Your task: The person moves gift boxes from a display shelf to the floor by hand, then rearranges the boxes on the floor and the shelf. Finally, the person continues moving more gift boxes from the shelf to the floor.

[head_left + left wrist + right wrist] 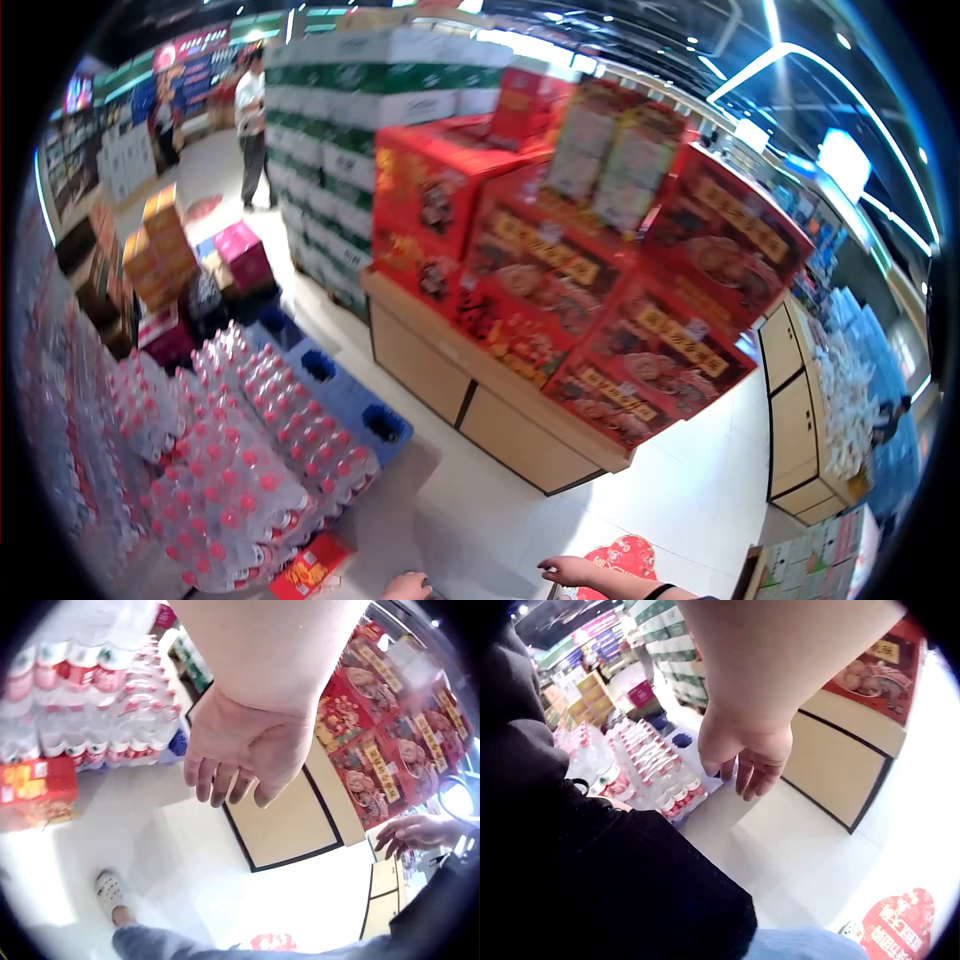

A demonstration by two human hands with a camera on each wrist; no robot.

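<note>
Red cartons [545,265] bearing food pictures and pale gold panels stand stacked on a wood-toned surface [415,350], ahead of a person's two bare hands. The left hand [247,750] hangs with its fingers extended, slightly apart; the right hand [746,761] droops, fingers softly bent and close together — both empty. At left, film-wrapped packs of clear bottles [240,500] with pinkish-red caps rise in piles — a blue pallet [350,393] shows at their edge.
</note>
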